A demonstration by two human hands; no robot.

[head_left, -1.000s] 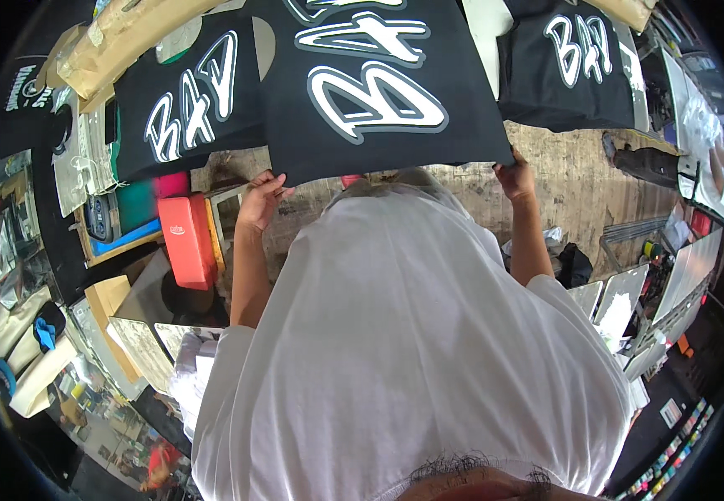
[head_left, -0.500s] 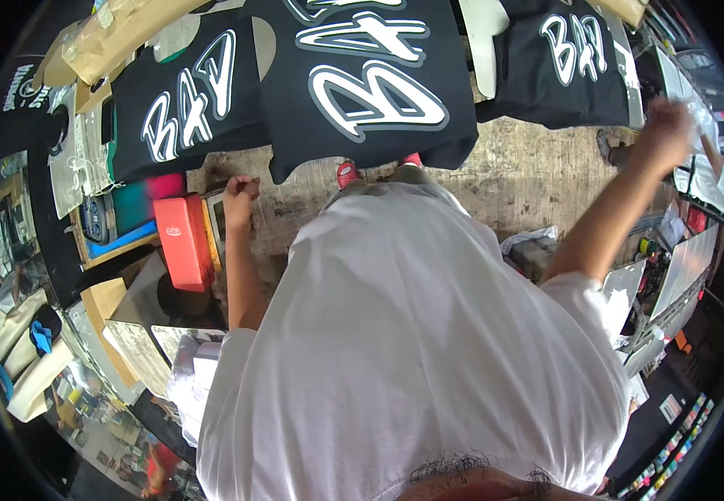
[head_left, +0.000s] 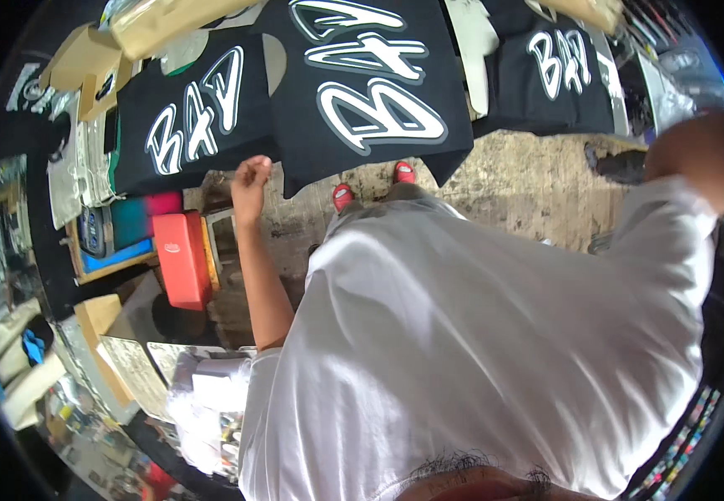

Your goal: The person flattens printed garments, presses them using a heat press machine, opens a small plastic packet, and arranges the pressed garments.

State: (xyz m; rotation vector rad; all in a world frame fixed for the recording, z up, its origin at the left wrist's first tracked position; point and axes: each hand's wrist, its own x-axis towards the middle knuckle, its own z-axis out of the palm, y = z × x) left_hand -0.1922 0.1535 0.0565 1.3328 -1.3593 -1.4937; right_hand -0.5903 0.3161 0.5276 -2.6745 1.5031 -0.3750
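My left hand (head_left: 252,177) hovers by the lower hem of the black T-shirts, its fingers curled together with nothing visible in them. Just beyond it lies a black T-shirt with white lettering (head_left: 149,171). Beside that, a larger black T-shirt (head_left: 295,134) spreads across the middle, its lettering white with a grey outline. Farther right is a third black T-shirt (head_left: 504,100) with a smaller print. My right arm (head_left: 696,154) stretches out to the right rim, blurred and foreshortened. The hand at its end cannot be made out.
A red box (head_left: 182,271) stands left of my left forearm. Cardboard boxes (head_left: 86,60) and a brown wrapped roll (head_left: 170,25) sit at the back left. Clear plastic bags (head_left: 191,409) lie at the lower left. Red footwear (head_left: 403,173) shows on the worn floor (head_left: 512,179).
My body has leaned to the right, and my right arm has moved outward to the rim. The left hand has shifted slightly right, close to the middle shirt's hem. The shirts lie as before.
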